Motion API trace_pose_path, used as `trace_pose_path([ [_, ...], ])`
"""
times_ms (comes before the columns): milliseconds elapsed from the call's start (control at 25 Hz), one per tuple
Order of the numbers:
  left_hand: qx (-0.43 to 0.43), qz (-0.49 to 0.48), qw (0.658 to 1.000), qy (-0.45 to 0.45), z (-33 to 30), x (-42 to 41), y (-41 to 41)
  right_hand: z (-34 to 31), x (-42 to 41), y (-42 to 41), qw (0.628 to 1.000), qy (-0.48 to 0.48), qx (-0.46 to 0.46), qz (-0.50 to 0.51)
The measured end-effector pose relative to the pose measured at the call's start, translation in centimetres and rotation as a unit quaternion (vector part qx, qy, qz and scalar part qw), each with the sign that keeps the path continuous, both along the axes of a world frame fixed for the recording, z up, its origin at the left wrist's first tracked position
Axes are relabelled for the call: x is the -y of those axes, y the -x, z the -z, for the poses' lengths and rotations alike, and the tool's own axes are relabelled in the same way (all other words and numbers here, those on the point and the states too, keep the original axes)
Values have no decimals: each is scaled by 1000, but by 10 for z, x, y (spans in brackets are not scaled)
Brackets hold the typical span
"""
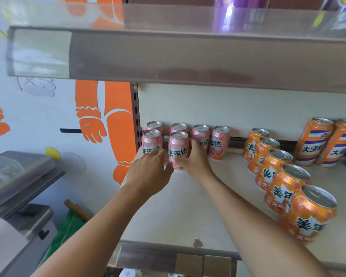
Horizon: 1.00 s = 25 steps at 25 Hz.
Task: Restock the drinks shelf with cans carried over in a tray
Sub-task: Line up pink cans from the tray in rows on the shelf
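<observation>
From the head view, my right hand [195, 158] gripped a pink can [178, 149] standing near the left end of the shelf [188, 206], thumb in front and fingers curled round its right side. My left hand [150, 172] hovered just beside it, fingers relaxed and holding nothing. Five more pink cans [219, 142] stood behind and beside it; orange cans [288, 188] lined the right.

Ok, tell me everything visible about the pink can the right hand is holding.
The pink can is a metal drink can with a silver pull-tab top and a white label with green characters. It stands upright on the shelf, in front of the pink back row. The right hand grips its lower right side; the left hand is beside it.
</observation>
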<state>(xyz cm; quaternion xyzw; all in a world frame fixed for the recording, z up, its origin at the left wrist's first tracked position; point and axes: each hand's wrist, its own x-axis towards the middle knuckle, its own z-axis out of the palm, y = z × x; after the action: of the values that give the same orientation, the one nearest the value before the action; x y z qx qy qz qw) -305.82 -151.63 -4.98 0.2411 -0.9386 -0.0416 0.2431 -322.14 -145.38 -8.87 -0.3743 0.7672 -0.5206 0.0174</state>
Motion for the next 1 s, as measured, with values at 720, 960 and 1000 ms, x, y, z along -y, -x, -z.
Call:
trace_pose_path([
  [720, -5, -17, 1000, -17, 9, 6, -18, 3, -1, -9, 995, -91, 16, 22],
  [960, 4, -20, 1000, -19, 5, -10, -25, -1, -24, -15, 992, -120, 27, 23],
  [1000, 3, -18, 1000, -21, 3, -15, -26, -5, -31, -19, 992, -124, 25, 28],
])
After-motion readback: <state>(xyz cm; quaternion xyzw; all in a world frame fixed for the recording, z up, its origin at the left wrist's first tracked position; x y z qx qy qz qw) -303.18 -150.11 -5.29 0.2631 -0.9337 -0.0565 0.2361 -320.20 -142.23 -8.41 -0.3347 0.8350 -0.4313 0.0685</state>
